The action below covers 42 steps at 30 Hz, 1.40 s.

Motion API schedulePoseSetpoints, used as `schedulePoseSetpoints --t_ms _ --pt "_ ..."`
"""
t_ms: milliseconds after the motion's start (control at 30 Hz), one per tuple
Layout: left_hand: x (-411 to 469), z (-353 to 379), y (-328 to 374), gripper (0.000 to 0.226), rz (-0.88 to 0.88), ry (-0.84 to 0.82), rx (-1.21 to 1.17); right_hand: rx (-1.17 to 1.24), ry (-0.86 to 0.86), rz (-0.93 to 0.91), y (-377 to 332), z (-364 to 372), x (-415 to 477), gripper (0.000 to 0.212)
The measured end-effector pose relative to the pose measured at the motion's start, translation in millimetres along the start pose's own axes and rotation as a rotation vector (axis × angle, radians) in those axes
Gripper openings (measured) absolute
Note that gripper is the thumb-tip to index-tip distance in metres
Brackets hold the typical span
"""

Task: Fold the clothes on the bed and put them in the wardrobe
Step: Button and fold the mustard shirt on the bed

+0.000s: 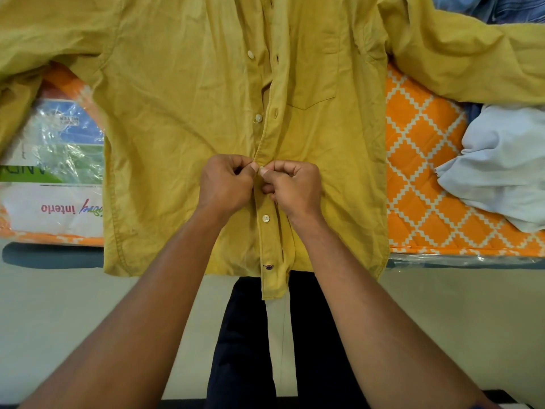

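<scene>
A mustard-yellow button shirt [177, 128] lies spread front-up across the bed [418, 172], collar away from me, sleeves out to both sides, hem hanging over the bed's near edge. My left hand [225, 184] and my right hand [292, 187] meet at the shirt's front placket, around mid-height. Both pinch the fabric edges there with thumb and forefinger, at a button. The two lowest buttons below my hands are fastened; the placket above them gapes open.
A crumpled pale blue garment [501, 163] lies on the orange patterned mattress at the right. Blue denim cloth [486, 7] shows at the top right. Plastic wrapping with a printed label [59, 160] covers the mattress at the left. My dark trousers [244, 335] stand against the bed edge.
</scene>
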<state>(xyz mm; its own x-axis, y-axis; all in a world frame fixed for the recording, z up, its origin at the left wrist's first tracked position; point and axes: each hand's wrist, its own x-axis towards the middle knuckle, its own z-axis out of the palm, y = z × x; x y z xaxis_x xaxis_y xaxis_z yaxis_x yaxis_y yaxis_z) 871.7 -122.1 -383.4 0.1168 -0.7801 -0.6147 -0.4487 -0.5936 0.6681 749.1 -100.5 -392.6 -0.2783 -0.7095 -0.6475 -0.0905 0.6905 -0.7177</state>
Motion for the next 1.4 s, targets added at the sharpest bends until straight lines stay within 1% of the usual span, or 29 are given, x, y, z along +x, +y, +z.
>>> schedulePoseSetpoints --t_ms 100,200,300,400,500,600,667,700,800,900,1000,1067,1167,1233,1300,1400 --pt "5 -7 1 0.019 -0.046 -0.099 -0.099 -0.027 -0.119 0.102 -13 -8 9 0.017" --pt "8 -9 2 0.019 -0.060 -0.108 -0.116 -0.137 -0.145 0.055 -20 -9 16 0.019" --pt "4 -3 -1 0.016 -0.053 -0.031 -0.110 -0.156 -0.114 -0.035 -13 -8 14 0.020" --pt "-6 6 -4 0.017 0.015 0.099 -0.029 -0.185 -0.052 -0.143 -2 -3 9 0.025" --pt "-15 16 -1 0.018 0.038 0.198 0.017 -0.172 0.023 -0.194 4 4 6 0.021" --pt "-20 18 1 0.016 -0.012 0.257 -0.020 -0.151 0.067 -0.247 10 8 0 0.017" --pt "-21 17 -2 0.015 -0.034 0.261 -0.042 -0.173 0.058 -0.272 12 8 -4 0.016" --pt "-22 17 -5 0.016 -0.023 0.255 -0.021 -0.161 0.041 -0.254 13 7 -4 0.015" --pt "-26 17 -6 0.021 0.064 0.259 0.060 -0.080 -0.049 -0.201 10 -1 1 0.011" --pt "-20 13 -6 0.017 0.225 0.231 0.201 -0.066 -0.101 -0.198 6 -9 6 0.011" --pt "-13 9 -12 0.016 0.338 0.175 0.304 -0.184 -0.109 -0.303 6 -9 7 0.012" --pt "-14 7 -13 0.013 0.308 0.149 0.259 -0.259 -0.093 -0.365 7 -5 5 0.013" --pt "-15 6 -8 0.014 0.210 0.158 0.162 -0.260 -0.022 -0.380 12 1 4 0.013" --pt "-15 6 -7 0.014 0.163 0.179 0.141 -0.265 0.002 -0.376 14 5 3 0.013" --pt "-16 8 -6 0.014 0.141 0.186 0.169 -0.256 0.002 -0.364 16 5 2 0.014" --pt "-15 14 0 0.015 0.128 0.168 0.299 -0.213 -0.010 -0.334 15 2 2 0.015"
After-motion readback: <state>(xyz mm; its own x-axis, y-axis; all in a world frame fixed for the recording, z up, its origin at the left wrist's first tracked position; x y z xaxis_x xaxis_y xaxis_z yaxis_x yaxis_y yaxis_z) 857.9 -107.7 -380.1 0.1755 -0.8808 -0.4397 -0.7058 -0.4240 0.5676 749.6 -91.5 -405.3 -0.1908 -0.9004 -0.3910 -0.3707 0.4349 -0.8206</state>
